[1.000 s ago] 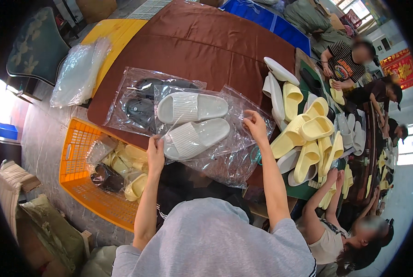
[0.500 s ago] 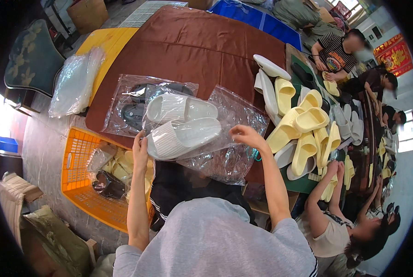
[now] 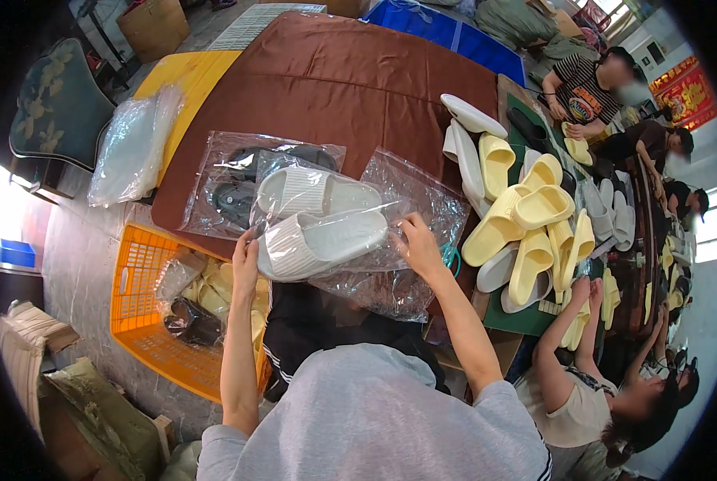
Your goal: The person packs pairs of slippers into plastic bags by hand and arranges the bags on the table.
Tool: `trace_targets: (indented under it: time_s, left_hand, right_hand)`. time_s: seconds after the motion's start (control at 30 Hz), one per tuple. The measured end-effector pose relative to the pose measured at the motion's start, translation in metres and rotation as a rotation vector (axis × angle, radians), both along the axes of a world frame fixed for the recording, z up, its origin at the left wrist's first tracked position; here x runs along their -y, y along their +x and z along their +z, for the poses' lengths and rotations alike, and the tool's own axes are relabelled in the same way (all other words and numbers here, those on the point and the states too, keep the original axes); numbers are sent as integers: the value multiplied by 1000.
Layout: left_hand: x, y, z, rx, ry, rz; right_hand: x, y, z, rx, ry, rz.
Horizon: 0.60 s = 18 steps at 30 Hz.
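Note:
A pair of white slide slippers [image 3: 338, 240] lies inside a transparent plastic bag [image 3: 394, 210] over the near edge of the table. My left hand [image 3: 246, 258] grips the bag's left end by the slipper toes. At the heel end, my right hand [image 3: 417, 247] pinches the plastic with closed fingers. Behind the white pair, dark slippers [image 3: 234, 199] rest in another transparent bag. More loose plastic film [image 3: 430, 196] spreads to the right, partly beneath the bagged pair.
Yellow slippers [image 3: 527, 204] and white ones are heaped at right on a green surface [image 3: 502, 321]. An orange basket [image 3: 126, 276] of bagged slippers stands low at left. Plastic bags [image 3: 130, 148] lie on a yellow table. Co-workers [image 3: 579, 96] handle slippers along the right side.
My right hand has moved left to the heel end and now pinches the bag's plastic. The left hand keeps its hold, and the slippers have barely shifted.

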<state>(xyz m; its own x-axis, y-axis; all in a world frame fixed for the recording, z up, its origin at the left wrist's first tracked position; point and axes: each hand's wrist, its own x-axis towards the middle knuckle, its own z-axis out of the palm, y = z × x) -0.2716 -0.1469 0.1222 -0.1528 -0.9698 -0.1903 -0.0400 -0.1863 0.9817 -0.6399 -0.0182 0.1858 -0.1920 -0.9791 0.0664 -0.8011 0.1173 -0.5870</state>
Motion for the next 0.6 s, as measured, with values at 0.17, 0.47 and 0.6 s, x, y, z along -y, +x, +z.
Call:
trace_targets:
  time_s: [0.17, 0.47, 0.6]
  left_hand:
    - [2, -3, 14, 49, 25, -40]
    - [2, 1, 22, 357, -145, -104]
    - [11, -4, 9, 264, -158, -113]
  right_hand:
    - [29, -12, -41, 888, 204, -71]
    - [67, 1, -77, 1117, 256, -367]
    - [80, -3, -90, 774, 128, -422]
